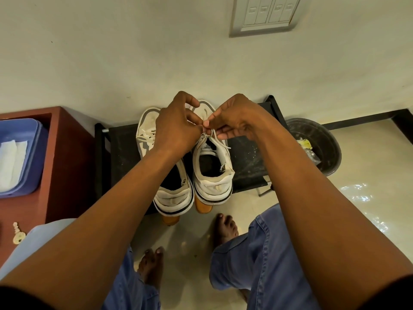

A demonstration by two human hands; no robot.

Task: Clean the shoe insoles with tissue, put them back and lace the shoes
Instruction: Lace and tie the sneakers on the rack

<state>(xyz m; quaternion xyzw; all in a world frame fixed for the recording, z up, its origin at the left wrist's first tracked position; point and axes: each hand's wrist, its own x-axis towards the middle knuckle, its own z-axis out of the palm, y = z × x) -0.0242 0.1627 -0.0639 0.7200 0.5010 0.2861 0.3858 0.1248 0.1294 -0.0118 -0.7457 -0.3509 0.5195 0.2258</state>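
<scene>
Two white sneakers stand side by side on a low black rack [248, 162], heels toward me. Over the right sneaker [213, 175], my left hand [176, 128] and my right hand [234, 117] meet, both pinching its white lace [212, 134] near the top eyelets. Loose lace ends trail down beside the tongue. A dark insole shows inside the right sneaker. The left sneaker [173, 198] is partly hidden by my left forearm; its laces [146, 136] look threaded across the front.
A red-brown cabinet [67, 157] at the left carries a blue tray [29, 157] with white tissue [11, 164], and a key [17, 234] lies nearer me. A black bin [321, 142] stands right of the rack. Orange footwear [202, 205] sits beneath. My bare feet are on the tiled floor.
</scene>
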